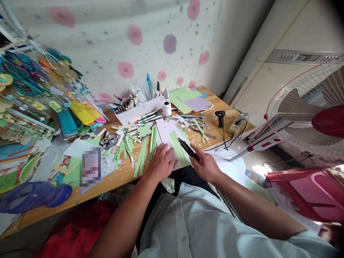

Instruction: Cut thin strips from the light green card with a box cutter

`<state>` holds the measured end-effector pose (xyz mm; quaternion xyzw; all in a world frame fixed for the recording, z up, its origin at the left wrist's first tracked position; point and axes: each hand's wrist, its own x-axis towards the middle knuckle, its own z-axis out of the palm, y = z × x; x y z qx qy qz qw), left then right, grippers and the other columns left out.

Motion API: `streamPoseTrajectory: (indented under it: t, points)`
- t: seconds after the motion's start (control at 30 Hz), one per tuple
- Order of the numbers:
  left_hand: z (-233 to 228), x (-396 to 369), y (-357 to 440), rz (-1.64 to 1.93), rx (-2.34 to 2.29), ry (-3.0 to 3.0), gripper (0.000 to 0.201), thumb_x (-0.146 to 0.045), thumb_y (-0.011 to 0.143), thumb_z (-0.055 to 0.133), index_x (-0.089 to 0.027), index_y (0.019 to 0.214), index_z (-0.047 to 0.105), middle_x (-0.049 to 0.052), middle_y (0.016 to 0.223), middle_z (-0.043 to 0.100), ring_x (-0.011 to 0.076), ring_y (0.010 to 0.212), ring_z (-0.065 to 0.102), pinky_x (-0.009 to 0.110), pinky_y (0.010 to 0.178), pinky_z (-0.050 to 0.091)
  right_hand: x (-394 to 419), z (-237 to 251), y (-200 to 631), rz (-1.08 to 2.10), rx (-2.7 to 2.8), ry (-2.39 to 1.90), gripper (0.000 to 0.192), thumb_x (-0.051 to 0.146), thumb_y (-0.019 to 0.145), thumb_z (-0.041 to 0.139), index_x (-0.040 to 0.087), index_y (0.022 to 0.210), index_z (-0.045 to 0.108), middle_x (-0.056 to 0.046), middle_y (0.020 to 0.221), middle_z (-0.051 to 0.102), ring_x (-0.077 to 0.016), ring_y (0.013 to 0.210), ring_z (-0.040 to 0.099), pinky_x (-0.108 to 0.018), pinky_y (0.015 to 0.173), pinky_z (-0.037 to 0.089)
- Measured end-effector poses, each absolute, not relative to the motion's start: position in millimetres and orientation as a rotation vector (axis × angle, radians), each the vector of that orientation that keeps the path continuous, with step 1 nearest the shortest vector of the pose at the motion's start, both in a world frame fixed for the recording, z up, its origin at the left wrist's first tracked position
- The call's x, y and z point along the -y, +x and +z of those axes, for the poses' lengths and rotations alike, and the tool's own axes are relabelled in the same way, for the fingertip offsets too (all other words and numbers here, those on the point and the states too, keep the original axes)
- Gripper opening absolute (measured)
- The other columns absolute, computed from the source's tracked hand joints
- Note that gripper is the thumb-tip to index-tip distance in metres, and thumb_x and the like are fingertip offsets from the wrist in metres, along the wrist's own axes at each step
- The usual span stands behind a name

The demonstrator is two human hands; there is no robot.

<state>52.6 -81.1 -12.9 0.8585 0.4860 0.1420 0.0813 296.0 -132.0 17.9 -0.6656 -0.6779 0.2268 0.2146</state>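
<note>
my left hand (161,161) lies flat, fingers spread, pressing the white sheet (166,134) onto the wooden table (120,175). my right hand (205,166) is closed around a black cutter (187,148), its tip on the green paper strips (178,148) lying on that sheet.

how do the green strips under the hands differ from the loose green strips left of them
The green strips on the white sheet lie side by side, parallel, right by the black cutter in the right hand; the left hand presses the white sheet beside them. The loose green strips lie scattered and crossing at mixed angles on the bare wooden table, untouched. Both are thin, light green paper.
</note>
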Motion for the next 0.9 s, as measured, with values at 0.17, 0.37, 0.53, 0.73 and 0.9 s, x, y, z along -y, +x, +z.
streamPoseTrajectory:
  t: [0.17,0.37,0.53,0.73,0.9]
  points:
    - [-12,77,50,0.407,-1.440,2.603,0.055,-0.044,0.102,0.068,-0.020,0.152,0.063,0.020,0.165,0.053,0.0387,0.159,0.044,0.058,0.134,0.034,100,24,275,0.465,2.082,-1.960,0.063,0.038,0.108,0.051,0.026,0.170,0.046,-0.013,0.122,0.083,-0.0327,0.109,0.080,-0.041,0.095,0.056]
    - [-12,75,49,0.340,-1.478,2.561,0.064,-0.049,0.102,0.069,-0.017,0.156,0.058,0.020,0.170,0.048,0.0382,0.162,0.039,0.055,0.136,0.029,67,33,247,0.373,2.183,-2.075,0.061,0.034,0.107,0.046,0.021,0.167,0.048,-0.017,0.118,0.083,-0.0347,0.109,0.079,-0.041,0.091,0.055]
    - [-15,75,49,0.319,-1.487,2.559,0.068,-0.050,0.102,0.069,-0.016,0.159,0.055,0.020,0.172,0.046,0.0385,0.164,0.038,0.055,0.136,0.027,57,36,234,0.349,2.233,-2.063,0.056,0.034,0.107,0.047,0.020,0.161,0.053,-0.016,0.115,0.083,-0.0342,0.106,0.079,-0.040,0.089,0.054]
    - [-13,74,49,0.281,-1.489,2.565,0.070,-0.054,0.102,0.067,-0.016,0.160,0.054,0.020,0.174,0.044,0.0376,0.165,0.036,0.055,0.136,0.027,55,34,230,0.342,2.249,-2.059,0.058,0.035,0.107,0.046,0.019,0.164,0.050,-0.017,0.119,0.082,-0.0338,0.109,0.078,-0.040,0.091,0.054]
    - [-8,73,49,0.256,-1.474,2.561,0.075,-0.057,0.100,0.069,-0.016,0.161,0.054,0.021,0.173,0.045,0.0382,0.164,0.038,0.056,0.136,0.027,54,36,232,0.348,2.282,-2.042,0.058,0.034,0.107,0.047,0.021,0.163,0.052,-0.017,0.120,0.082,-0.0329,0.110,0.078,-0.039,0.091,0.053]
